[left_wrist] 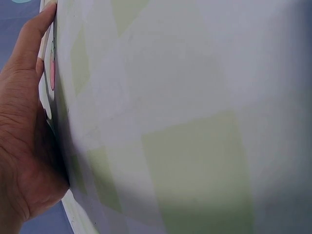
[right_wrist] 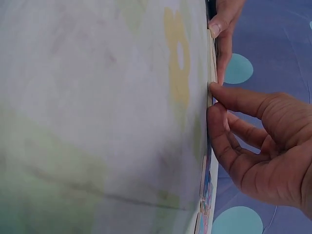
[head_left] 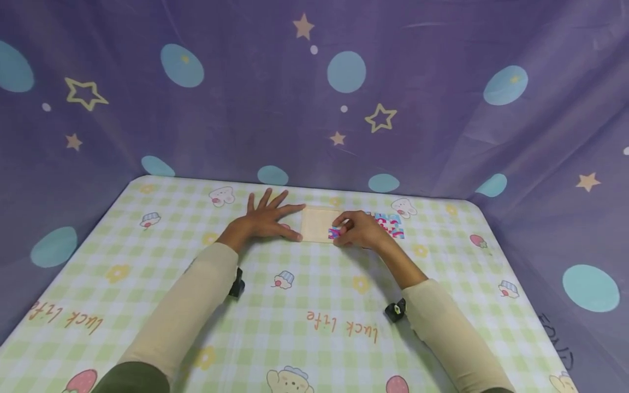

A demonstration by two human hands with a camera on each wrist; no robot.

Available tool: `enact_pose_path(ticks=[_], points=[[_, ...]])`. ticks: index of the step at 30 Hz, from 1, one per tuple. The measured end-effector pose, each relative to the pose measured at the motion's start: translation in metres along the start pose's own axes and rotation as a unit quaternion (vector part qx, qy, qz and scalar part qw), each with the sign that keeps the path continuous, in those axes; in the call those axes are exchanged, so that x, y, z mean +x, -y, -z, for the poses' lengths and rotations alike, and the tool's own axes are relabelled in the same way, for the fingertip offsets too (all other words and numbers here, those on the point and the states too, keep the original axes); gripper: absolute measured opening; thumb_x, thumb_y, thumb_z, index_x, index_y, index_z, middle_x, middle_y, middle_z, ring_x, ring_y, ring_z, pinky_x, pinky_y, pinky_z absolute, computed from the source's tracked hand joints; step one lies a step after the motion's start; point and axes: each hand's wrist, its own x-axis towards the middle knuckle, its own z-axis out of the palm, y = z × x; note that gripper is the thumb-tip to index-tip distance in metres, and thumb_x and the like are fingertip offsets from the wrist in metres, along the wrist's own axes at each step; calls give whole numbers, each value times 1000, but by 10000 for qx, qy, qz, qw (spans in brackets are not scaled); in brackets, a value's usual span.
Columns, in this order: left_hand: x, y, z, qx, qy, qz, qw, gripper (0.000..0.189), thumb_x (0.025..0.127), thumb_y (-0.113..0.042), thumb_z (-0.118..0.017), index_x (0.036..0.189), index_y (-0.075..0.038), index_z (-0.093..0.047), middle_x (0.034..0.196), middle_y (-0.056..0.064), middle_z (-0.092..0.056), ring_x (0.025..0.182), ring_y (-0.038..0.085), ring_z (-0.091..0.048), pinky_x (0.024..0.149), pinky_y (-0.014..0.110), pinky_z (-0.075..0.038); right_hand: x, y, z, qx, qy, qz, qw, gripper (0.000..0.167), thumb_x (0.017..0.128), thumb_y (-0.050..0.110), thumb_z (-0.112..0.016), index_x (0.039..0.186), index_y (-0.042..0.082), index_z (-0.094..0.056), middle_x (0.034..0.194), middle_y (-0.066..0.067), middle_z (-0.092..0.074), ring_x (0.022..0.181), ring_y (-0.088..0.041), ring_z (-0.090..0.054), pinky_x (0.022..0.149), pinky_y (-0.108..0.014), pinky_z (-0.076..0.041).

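Note:
A pale wooden puzzle board (head_left: pixel 315 224) lies flat near the far side of the table. My left hand (head_left: pixel 262 220) spreads its fingers on the cloth, with the thumb and index fingertips at the board's left corners. At the board's right end, my right hand (head_left: pixel 360 229) pinches a pink and blue jigsaw piece (head_left: pixel 333 233) between thumb and fingers, low over the wood. In the right wrist view those fingertips (right_wrist: pixel 217 114) meet right at the board's edge. More jigsaw pieces (head_left: pixel 393 225) in pink, white and light blue lie just right of this hand, which partly covers them.
A green and white checked cloth (head_left: pixel 314 284) with printed cartoons covers the table. Behind the far table edge hangs a purple curtain (head_left: pixel 275 109) with stars and blue ovals. Each wrist carries a small black camera (head_left: pixel 395 310).

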Motion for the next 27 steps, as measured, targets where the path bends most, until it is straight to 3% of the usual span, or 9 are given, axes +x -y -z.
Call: enact_pose_path(ticks=[10, 14, 20, 27], points=[[0, 0, 0, -16, -51, -31, 10000, 93, 71, -88, -56, 152, -54, -25, 167, 0, 4, 148, 39, 18, 105, 70, 18, -1, 1, -2, -188, -248, 59, 9995, 40, 75, 9, -87, 110, 8, -68, 81, -7, -66, 64, -19, -67, 62, -33, -56], [0, 0, 0, -7, -64, -42, 10000, 93, 71, -87, -56, 152, -54, -25, 167, 1, 4, 147, 40, 19, 104, 71, 19, -2, 0, -3, -79, -294, 222, 9993, 32, 82, 7, -80, 111, 6, -68, 80, -10, -66, 67, -24, -69, 62, -34, -57], [0, 0, -1, -16, -167, -32, 9999, 91, 71, -87, -57, 151, -55, -27, 167, -1, 1, 148, 38, 16, 106, 71, 16, -3, -3, -4, 131, -275, 420, 9987, 20, 93, 10, -70, 112, 4, -66, 95, -15, -64, 75, -28, -69, 66, -38, -59], [-1, -1, -1, 49, -144, -48, 9999, 92, 71, -87, -57, 151, -55, -25, 167, 0, 2, 148, 39, 17, 105, 71, 18, -2, -4, -4, -67, -499, 748, 9959, 15, 95, 8, -66, 109, 3, -66, 97, -13, -68, 74, -29, -68, 61, -37, -56]])
